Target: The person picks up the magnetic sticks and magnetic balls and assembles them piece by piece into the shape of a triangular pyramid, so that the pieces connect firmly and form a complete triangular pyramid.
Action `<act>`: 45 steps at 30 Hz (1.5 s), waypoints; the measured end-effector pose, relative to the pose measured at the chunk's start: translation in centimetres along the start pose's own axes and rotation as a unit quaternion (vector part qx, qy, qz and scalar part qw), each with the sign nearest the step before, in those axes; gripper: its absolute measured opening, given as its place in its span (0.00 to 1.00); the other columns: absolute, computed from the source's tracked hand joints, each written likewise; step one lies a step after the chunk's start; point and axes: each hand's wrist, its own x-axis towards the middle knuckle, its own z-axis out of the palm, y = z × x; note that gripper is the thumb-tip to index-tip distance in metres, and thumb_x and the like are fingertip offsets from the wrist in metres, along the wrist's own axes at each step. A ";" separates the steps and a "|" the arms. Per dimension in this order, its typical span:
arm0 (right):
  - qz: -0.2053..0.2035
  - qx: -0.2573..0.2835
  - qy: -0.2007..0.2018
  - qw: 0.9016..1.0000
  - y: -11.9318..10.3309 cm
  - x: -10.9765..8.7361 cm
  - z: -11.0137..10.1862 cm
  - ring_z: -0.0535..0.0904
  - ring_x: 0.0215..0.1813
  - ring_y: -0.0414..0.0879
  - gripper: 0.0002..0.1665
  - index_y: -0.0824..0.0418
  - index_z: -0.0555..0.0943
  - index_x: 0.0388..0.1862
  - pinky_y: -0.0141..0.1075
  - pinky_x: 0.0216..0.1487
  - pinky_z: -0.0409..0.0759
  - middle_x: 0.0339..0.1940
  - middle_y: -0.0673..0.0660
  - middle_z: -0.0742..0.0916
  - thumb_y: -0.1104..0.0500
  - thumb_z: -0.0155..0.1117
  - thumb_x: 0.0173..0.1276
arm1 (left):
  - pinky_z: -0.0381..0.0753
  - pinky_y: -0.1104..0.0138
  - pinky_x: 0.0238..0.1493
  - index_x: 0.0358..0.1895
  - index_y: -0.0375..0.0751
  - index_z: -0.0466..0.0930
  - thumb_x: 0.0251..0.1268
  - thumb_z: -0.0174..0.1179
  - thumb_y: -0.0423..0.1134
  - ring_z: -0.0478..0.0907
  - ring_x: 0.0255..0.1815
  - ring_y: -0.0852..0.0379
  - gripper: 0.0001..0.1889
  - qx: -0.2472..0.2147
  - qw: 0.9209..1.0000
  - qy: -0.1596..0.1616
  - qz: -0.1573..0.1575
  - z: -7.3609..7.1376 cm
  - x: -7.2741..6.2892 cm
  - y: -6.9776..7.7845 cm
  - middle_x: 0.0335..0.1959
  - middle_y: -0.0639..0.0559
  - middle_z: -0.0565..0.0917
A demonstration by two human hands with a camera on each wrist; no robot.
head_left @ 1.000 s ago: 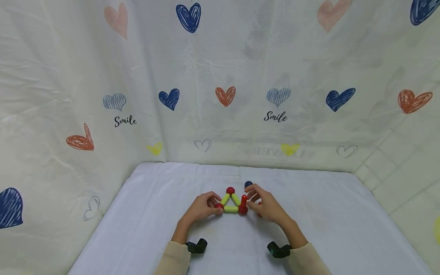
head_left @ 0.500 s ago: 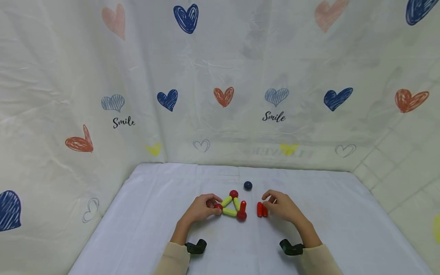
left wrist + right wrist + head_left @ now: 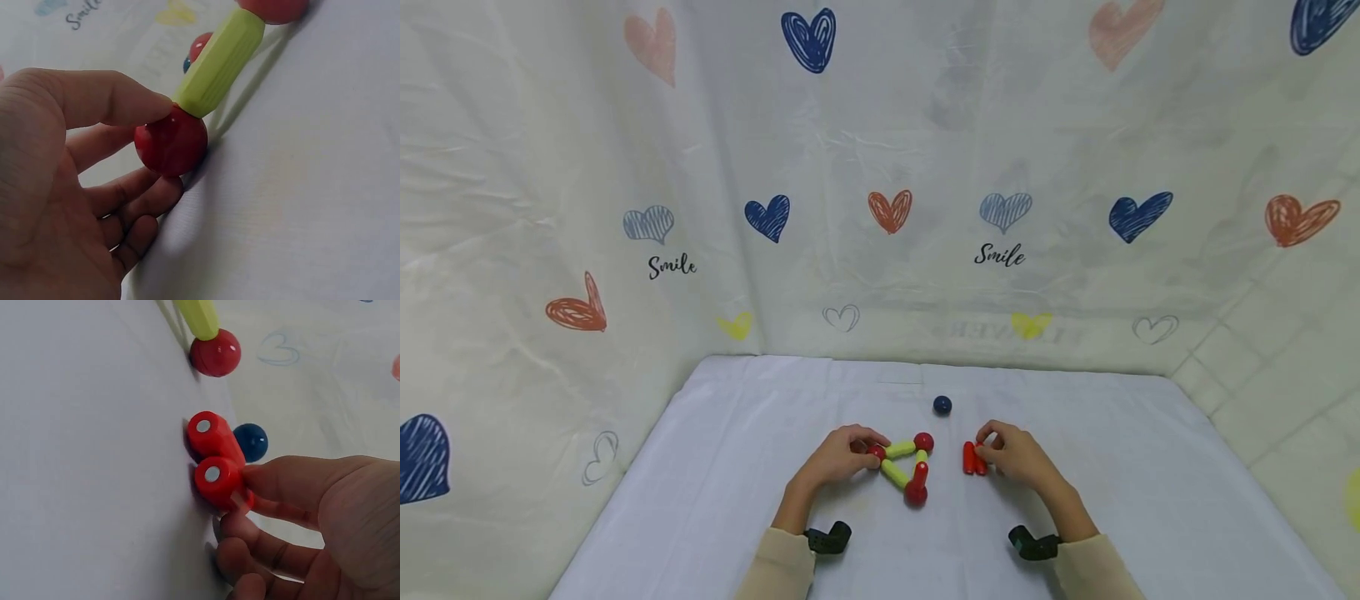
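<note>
My left hand (image 3: pixel 844 452) pinches a red ball (image 3: pixel 172 147) between thumb and fingers. That ball is one corner of a triangle built from yellow-green magnetic rods (image 3: pixel 896 474) and red balls. The other corners are a far ball (image 3: pixel 923 442) and a near ball (image 3: pixel 915 495), the near one with a red rod (image 3: pixel 921 472) sticking up from it. Two loose red rods lie side by side to the right, with pale discs at their ends. My right hand (image 3: pixel 1018 456) pinches the right-hand rod (image 3: pixel 219 481); its left-hand neighbour (image 3: pixel 206 434) lies against it.
A dark blue ball (image 3: pixel 942 406) lies behind the red rods. White cloth (image 3: pixel 1112 467) covers the table, and a curtain (image 3: pixel 940 150) printed with hearts hangs at its back edge. Both wrists carry small black cameras (image 3: pixel 829 538).
The triangle has swung clockwise about the ball in my left hand, its near corner coming toward me. My right hand has moved from beside the upright rod to the loose red rods.
</note>
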 end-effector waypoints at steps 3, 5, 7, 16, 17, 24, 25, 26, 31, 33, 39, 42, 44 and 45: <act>0.003 0.000 0.001 1.000 0.2 -0.1 -0.4 0.77 0.30 0.48 0.09 0.57 0.80 0.48 0.38 0.33 0.76 0.32 0.55 0.83 0.60 0.64 0.70 | 0.77 0.60 0.51 0.52 0.59 0.88 0.68 0.64 0.37 0.76 0.48 0.55 0.13 -0.002 1.000 -0.007 0.006 0.0 0.0 0.1 0.46 0.55 0.81; 0.006 -0.003 0.005 1.000 0.3 -0.2 -0.7 0.77 0.31 0.48 0.11 0.58 0.80 0.50 0.38 0.33 0.77 0.33 0.56 0.83 0.61 0.63 0.70 | 0.76 0.58 0.52 0.52 0.59 0.87 0.70 0.62 0.37 0.76 0.49 0.55 0.13 -0.003 1.000 -0.010 0.015 0.0 0.0 0.0 0.47 0.54 0.80; 0.010 -0.007 0.010 1.000 0.5 -0.1 -1.0 0.77 0.31 0.48 0.12 0.58 0.80 0.51 0.38 0.33 0.78 0.34 0.56 0.84 0.61 0.63 0.70 | 0.76 0.58 0.52 0.54 0.57 0.87 0.72 0.61 0.38 0.76 0.49 0.55 0.13 0.002 1.000 -0.008 0.021 0.1 0.0 0.0 0.47 0.53 0.79; 0.003 -0.017 -0.005 1.000 0.5 -0.3 -1.0 0.77 0.30 0.47 0.15 0.57 0.81 0.51 0.39 0.33 0.77 0.31 0.54 0.83 0.57 0.71 0.67 | 0.77 0.63 0.45 0.58 0.52 0.83 0.71 0.64 0.41 0.76 0.44 0.55 0.15 0.011 0.999 0.051 0.015 0.2 0.0 0.0 0.46 0.51 0.81; 0.003 -0.020 -0.007 1.000 0.4 -0.4 -1.0 0.77 0.31 0.47 0.16 0.57 0.81 0.51 0.39 0.33 0.77 0.31 0.54 0.83 0.57 0.71 0.67 | 0.77 0.63 0.45 0.58 0.51 0.83 0.70 0.65 0.41 0.76 0.44 0.55 0.15 0.008 0.999 0.052 0.014 0.1 0.0 0.1 0.46 0.51 0.81; 0.004 -0.047 0.002 0.999 0.0 -0.4 -1.3 0.78 0.34 0.48 0.16 0.57 0.82 0.52 0.39 0.35 0.79 0.35 0.56 0.84 0.60 0.68 0.66 | 0.77 0.64 0.43 0.56 0.50 0.85 0.69 0.67 0.41 0.76 0.42 0.56 0.14 0.006 0.998 0.056 0.012 0.2 0.3 -0.2 0.45 0.52 0.81; 0.003 -0.045 0.006 0.999 0.0 -0.4 -1.4 0.78 0.34 0.48 0.16 0.57 0.82 0.53 0.39 0.34 0.79 0.36 0.56 0.84 0.60 0.68 0.66 | 0.77 0.64 0.43 0.55 0.51 0.85 0.69 0.67 0.41 0.76 0.42 0.56 0.14 0.006 0.998 0.056 0.011 0.3 0.3 -0.2 0.44 0.53 0.81; 0.001 -0.040 0.011 0.999 0.0 -0.5 -1.5 0.78 0.34 0.48 0.16 0.57 0.82 0.53 0.38 0.34 0.79 0.37 0.57 0.84 0.60 0.68 0.67 | 0.77 0.64 0.44 0.55 0.52 0.85 0.69 0.67 0.41 0.76 0.42 0.56 0.13 0.007 0.998 0.056 0.010 0.3 0.4 -0.3 0.45 0.54 0.81; -0.031 0.021 0.026 0.999 -0.5 -0.6 -1.8 0.78 0.35 0.48 0.19 0.58 0.79 0.57 0.38 0.33 0.81 0.41 0.57 0.84 0.61 0.67 0.68 | 0.78 0.62 0.45 0.54 0.53 0.86 0.69 0.67 0.41 0.76 0.43 0.56 0.13 0.006 0.999 0.052 0.009 0.3 0.5 -0.5 0.45 0.55 0.82; -0.052 0.049 0.025 0.997 -0.8 -0.6 -1.7 0.79 0.38 0.47 0.20 0.58 0.78 0.58 0.38 0.34 0.83 0.43 0.57 0.83 0.62 0.67 0.68 | 0.78 0.62 0.45 0.54 0.53 0.86 0.69 0.67 0.40 0.76 0.44 0.55 0.13 0.008 0.999 0.051 0.009 0.3 0.5 -0.4 0.45 0.55 0.82; -0.104 0.107 0.021 0.989 -2.2 -0.7 -0.8 0.81 0.46 0.49 0.21 0.57 0.77 0.60 0.38 0.36 0.86 0.48 0.57 0.83 0.62 0.67 0.70 | 0.78 0.63 0.46 0.55 0.54 0.86 0.69 0.66 0.40 0.76 0.45 0.55 0.13 0.007 0.999 0.047 0.009 0.4 0.5 -0.3 0.46 0.55 0.82; -0.124 0.122 0.019 0.985 -2.9 -0.8 -0.1 0.81 0.48 0.50 0.21 0.57 0.76 0.60 0.38 0.37 0.86 0.49 0.57 0.83 0.63 0.67 0.70 | 0.78 0.63 0.46 0.55 0.54 0.86 0.69 0.66 0.40 0.76 0.45 0.55 0.13 0.006 0.999 0.047 0.010 0.5 0.5 -0.3 0.46 0.55 0.82; -0.134 0.124 0.017 0.983 -3.4 -0.9 0.4 0.81 0.50 0.50 0.20 0.56 0.76 0.59 0.37 0.38 0.86 0.50 0.57 0.83 0.64 0.67 0.70 | 0.78 0.63 0.46 0.55 0.53 0.86 0.69 0.66 0.40 0.77 0.44 0.55 0.13 0.008 0.999 0.046 0.011 0.5 0.5 -0.3 0.46 0.54 0.82; -0.138 0.126 0.017 0.982 -3.6 -0.9 0.6 0.81 0.50 0.50 0.20 0.55 0.77 0.59 0.37 0.38 0.86 0.50 0.57 0.83 0.64 0.67 0.70 | 0.78 0.63 0.46 0.54 0.53 0.86 0.69 0.66 0.39 0.77 0.44 0.55 0.13 0.008 0.999 0.046 0.012 0.5 0.5 -0.2 0.46 0.54 0.82</act>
